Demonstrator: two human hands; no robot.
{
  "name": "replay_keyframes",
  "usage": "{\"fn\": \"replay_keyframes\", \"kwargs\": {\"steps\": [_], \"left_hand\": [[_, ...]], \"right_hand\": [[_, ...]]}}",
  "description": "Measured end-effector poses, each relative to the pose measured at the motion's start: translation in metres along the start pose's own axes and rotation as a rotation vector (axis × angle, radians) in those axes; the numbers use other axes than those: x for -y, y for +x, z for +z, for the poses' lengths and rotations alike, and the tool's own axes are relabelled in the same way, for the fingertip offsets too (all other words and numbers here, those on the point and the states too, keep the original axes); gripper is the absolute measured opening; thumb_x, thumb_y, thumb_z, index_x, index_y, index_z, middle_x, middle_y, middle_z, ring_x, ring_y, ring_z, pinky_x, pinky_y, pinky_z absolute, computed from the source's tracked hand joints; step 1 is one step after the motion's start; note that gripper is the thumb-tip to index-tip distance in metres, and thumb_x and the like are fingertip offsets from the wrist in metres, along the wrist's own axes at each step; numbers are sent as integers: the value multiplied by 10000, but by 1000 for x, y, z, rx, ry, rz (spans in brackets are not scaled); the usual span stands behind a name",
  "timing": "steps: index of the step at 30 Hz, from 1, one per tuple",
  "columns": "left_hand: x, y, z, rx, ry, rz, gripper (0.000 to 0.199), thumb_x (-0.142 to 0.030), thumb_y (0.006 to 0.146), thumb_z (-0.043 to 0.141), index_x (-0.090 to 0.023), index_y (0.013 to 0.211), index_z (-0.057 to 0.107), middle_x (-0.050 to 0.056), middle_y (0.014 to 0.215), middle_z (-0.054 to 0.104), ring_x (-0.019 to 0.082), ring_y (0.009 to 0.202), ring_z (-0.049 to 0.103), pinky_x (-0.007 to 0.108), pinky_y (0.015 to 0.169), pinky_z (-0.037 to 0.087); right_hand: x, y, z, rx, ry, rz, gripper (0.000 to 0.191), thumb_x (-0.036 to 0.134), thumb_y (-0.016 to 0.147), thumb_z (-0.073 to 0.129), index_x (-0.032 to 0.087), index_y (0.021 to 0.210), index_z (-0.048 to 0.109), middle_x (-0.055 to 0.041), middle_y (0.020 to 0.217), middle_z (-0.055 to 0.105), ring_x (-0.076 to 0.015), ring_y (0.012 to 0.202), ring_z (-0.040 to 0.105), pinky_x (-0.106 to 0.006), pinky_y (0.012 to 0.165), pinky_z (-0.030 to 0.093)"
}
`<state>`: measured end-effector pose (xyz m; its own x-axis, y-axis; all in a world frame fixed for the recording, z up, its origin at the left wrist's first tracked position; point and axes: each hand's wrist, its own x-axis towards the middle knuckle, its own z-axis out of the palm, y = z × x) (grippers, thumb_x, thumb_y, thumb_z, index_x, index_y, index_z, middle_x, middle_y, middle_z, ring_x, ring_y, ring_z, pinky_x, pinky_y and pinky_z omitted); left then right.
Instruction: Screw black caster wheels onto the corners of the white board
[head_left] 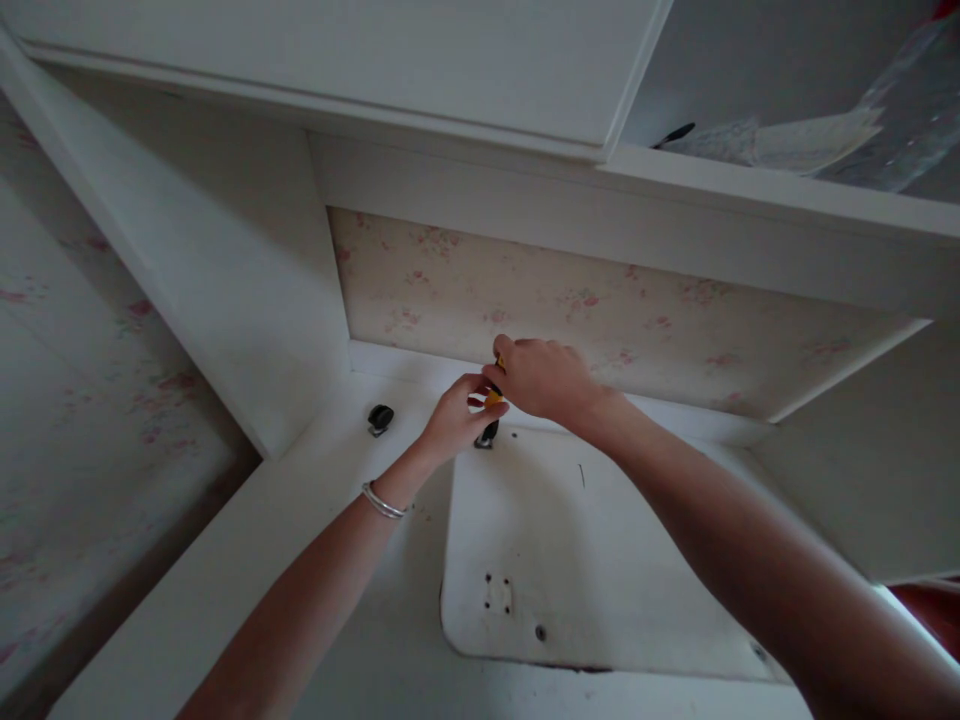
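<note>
My right hand (541, 375) is closed around the top of a yellow-and-black screwdriver (494, 397), which stands roughly upright. Just below it, the fingers and thumb of my left hand (459, 412) pinch the yellow part. The screwdriver's tip is hidden. Under my left fingers sits a black caster (487, 436) with a metal plate, at the far left corner of a white board (600, 560) with rounded corners. The board lies flat and has several screw holes. A second black caster (380, 418) stands apart on the white surface to the left.
A white upper cabinet (345, 60) overhangs the work. White side panels (225, 260) flank the recess, and floral wallpaper (585, 300) covers the back wall. Plastic wrapping (915, 120) and papers lie on the shelf at upper right. A red thing (930, 610) shows at the right edge.
</note>
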<state>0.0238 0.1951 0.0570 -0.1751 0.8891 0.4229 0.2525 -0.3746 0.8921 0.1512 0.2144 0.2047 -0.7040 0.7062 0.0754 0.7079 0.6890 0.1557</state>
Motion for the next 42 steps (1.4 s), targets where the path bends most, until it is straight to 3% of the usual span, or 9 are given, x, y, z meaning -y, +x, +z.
{"fn": "replay_keyframes", "kwargs": {"steps": [4,6,9,12,15,20,25,31,42], "left_hand": [[1,-1,-1,53,-32,11,260,-214,831,629,-173,1087,611,74,1041,724,184,934,683,319,823,538],[1,-1,1,37,-9,4,223,-228,790,688,-167,996,628,54,937,727,182,845,685,311,773,541],[0,-1,6,-3,40,2,279,-239,713,775,-167,931,617,24,847,690,164,755,653,293,708,533],[-2,-4,5,-46,85,21,391,-243,684,807,-164,1004,597,46,946,659,160,818,629,289,732,528],[3,-14,-4,-76,131,48,400,-275,761,753,-173,1107,581,76,1074,625,163,898,614,300,783,525],[16,-48,-22,-67,256,82,209,-247,893,594,-198,1092,630,64,1061,602,159,876,601,325,815,517],[22,-76,-16,-5,406,95,213,-244,878,623,-238,1084,679,52,1013,600,205,977,592,375,914,486],[29,-86,-9,-31,538,100,146,-229,880,614,-229,984,716,52,931,616,218,924,590,385,882,481],[30,-92,-18,-50,640,88,153,-237,909,565,-223,885,716,48,878,627,208,873,594,360,833,494]], "right_hand": [[-5,-1,0,56,57,-132,349,333,936,428,282,1264,536,-91,1315,555,-203,829,678,-323,710,494],[-2,0,2,12,48,-94,390,425,942,415,237,1261,538,-134,1298,553,-265,890,672,-376,729,498],[4,1,5,-66,21,-20,457,473,949,395,121,1185,565,-208,1113,620,-364,945,647,-443,724,484],[4,1,7,-85,35,-54,276,326,931,449,140,1052,614,-147,998,662,-295,883,660,-374,711,467],[-2,-5,6,-144,55,-67,212,246,902,462,170,1029,613,-107,1074,641,-246,850,656,-333,672,442],[-10,-25,6,-232,78,-42,220,256,941,405,177,987,605,-89,1123,599,-203,806,639,-325,644,413],[-13,-41,11,-300,168,-32,202,254,950,418,180,956,606,-71,1078,600,-187,808,622,-313,646,394],[-11,-52,15,-332,275,-41,182,240,953,433,172,956,601,-74,1104,580,-163,804,604,-295,669,412],[-4,-58,11,-329,344,-55,158,249,948,464,177,934,604,-62,1087,581,-151,800,602,-287,691,427]]}}
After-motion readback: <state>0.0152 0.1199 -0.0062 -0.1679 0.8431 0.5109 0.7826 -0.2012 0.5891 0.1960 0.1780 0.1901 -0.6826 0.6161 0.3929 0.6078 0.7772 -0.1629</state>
